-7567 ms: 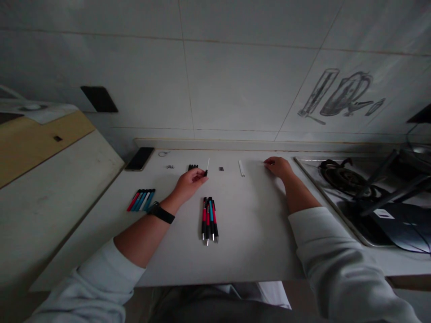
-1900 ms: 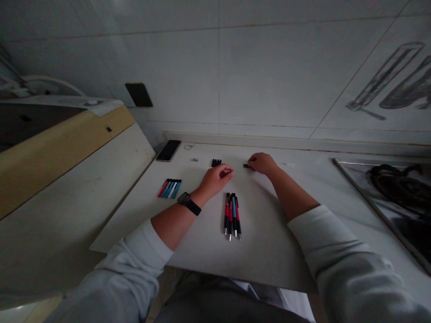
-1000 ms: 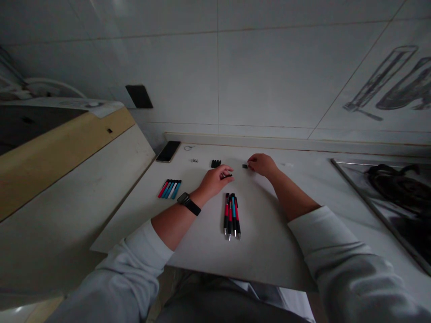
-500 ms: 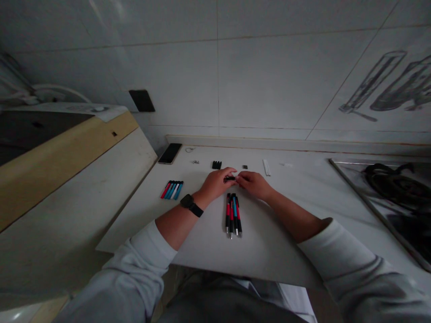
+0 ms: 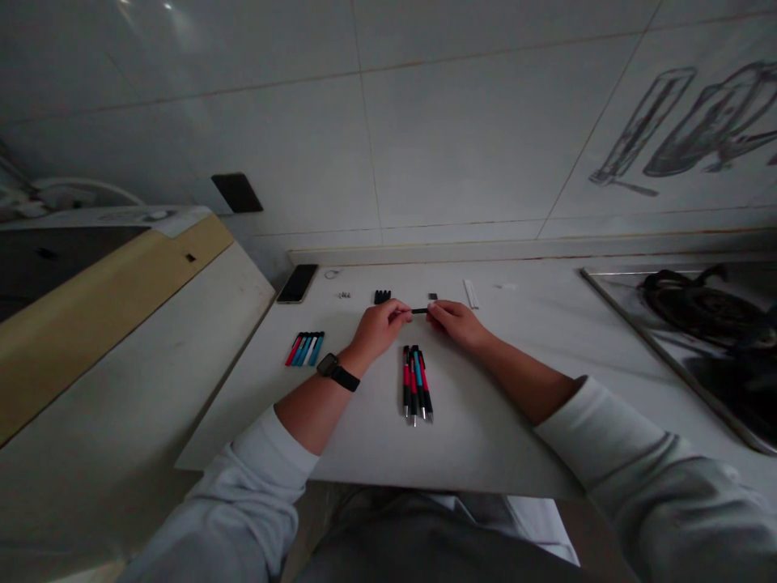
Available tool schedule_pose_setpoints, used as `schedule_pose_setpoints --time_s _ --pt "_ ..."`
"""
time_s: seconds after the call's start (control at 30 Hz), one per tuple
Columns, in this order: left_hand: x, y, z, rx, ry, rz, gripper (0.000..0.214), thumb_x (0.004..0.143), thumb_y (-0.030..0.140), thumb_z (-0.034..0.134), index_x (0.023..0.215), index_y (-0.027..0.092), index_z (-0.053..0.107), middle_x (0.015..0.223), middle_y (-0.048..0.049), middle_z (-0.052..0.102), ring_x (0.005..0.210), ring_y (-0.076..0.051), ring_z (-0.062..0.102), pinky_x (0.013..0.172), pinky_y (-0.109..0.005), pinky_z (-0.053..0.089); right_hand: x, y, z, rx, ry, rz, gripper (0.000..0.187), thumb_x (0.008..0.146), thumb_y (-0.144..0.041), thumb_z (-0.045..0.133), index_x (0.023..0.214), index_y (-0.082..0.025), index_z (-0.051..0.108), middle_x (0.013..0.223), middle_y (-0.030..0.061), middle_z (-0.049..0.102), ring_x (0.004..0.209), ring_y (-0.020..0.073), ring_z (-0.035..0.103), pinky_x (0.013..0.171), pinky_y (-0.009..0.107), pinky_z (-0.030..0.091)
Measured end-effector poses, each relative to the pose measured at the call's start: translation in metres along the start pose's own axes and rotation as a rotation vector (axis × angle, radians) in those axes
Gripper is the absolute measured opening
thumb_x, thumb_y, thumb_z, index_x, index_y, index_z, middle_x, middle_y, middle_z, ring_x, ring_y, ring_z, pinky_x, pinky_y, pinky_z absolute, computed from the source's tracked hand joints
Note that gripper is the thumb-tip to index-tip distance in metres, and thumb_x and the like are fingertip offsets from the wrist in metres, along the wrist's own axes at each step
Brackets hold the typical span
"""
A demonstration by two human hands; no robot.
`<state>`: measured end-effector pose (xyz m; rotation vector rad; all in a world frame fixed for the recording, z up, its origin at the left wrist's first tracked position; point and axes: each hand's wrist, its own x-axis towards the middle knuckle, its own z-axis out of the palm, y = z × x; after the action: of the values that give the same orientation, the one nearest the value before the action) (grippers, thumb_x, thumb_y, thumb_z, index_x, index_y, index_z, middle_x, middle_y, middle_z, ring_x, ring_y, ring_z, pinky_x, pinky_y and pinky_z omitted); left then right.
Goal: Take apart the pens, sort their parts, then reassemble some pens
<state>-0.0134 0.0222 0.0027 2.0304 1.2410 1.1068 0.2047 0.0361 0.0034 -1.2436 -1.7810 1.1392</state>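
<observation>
Between my two hands a thin black pen part [image 5: 419, 311] lies level, just above the white counter [image 5: 486, 429]. My left hand [image 5: 381, 324] is closed on its left end, and my right hand [image 5: 454, 319] pinches the right end. Fingers cover both ends, so the exact kind of part is hidden. Below my hands lie several whole pens [image 5: 415, 382], red or blue with black grips, tips toward me. To the left are several coloured pen barrels [image 5: 304, 349] in a row. Behind my hands stand black grips [image 5: 382, 296] and small dark pieces [image 5: 432, 296].
White thin refills [image 5: 471, 294] and small springs [image 5: 344, 295] lie along the back. A phone [image 5: 297, 283] and a ring-like loop [image 5: 332, 274] sit back left. A gas stove [image 5: 698, 324] borders the right, a pale cabinet-like box [image 5: 151, 356] the left; a tiled wall [image 5: 455, 154] rises behind.
The black part now spans between both hands, with more of it showing and the hands held slightly differently. The whole view has shifted a little; the laid-out pens stay put.
</observation>
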Motion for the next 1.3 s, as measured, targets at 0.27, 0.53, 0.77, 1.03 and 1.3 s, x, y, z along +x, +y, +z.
schedule_pose_setpoints --time_s 0.27,0.53,0.77,1.03,1.3 --pt "0.0 0.008 -0.005 0.165 -0.053 0.081 0.019 0.1 0.024 0.049 0.09 0.021 0.065 0.079 0.0007 0.07 0.075 -0.015 0.064 0.073 -0.025 0.045 -0.006 -0.006 0.006 -0.094 0.041 -0.016 0.056 0.095 -0.068 0.038 0.071 -0.021 0.057 0.058 -0.0024 0.051 0.056 0.014 0.046 0.059 0.026 0.036" --pt "0.001 0.006 -0.003 0.151 -0.019 0.018 0.029 0.103 0.03 0.044 0.084 0.02 0.062 0.069 0.0019 0.062 0.065 -0.014 0.057 0.066 -0.025 0.041 -0.005 -0.001 0.008 -0.179 0.098 -0.172 0.034 0.095 -0.051 0.05 0.089 -0.021 0.065 0.071 -0.0004 0.062 0.067 0.0155 0.056 0.067 0.026 0.042" --pt "0.0 0.006 -0.003 0.148 -0.025 0.019 0.028 0.103 0.034 0.046 0.085 0.019 0.063 0.07 0.0016 0.063 0.067 -0.014 0.059 0.067 -0.025 0.042 -0.002 0.005 0.011 -0.081 0.033 -0.14 0.04 0.099 -0.055 0.044 0.087 -0.021 0.061 0.073 0.001 0.065 0.066 0.016 0.058 0.069 0.029 0.045" --pt "0.001 0.009 -0.004 0.165 -0.04 -0.003 0.028 0.103 0.033 0.046 0.086 0.02 0.063 0.071 0.001 0.066 0.067 -0.014 0.061 0.067 -0.026 0.042 0.001 0.011 0.014 -0.05 0.012 -0.161 0.029 0.095 -0.051 0.053 0.098 -0.022 0.06 0.077 0.0005 0.066 0.069 0.016 0.059 0.069 0.029 0.046" --pt "-0.001 0.012 -0.001 0.22 -0.043 -0.048 0.037 0.104 0.04 0.043 0.08 0.02 0.062 0.068 0.0 0.066 0.066 -0.015 0.062 0.065 -0.026 0.042 0.004 0.015 0.015 -0.087 0.063 -0.208 0.02 0.094 -0.041 0.053 0.095 -0.023 0.06 0.076 -0.0001 0.064 0.067 0.0157 0.058 0.068 0.03 0.045"
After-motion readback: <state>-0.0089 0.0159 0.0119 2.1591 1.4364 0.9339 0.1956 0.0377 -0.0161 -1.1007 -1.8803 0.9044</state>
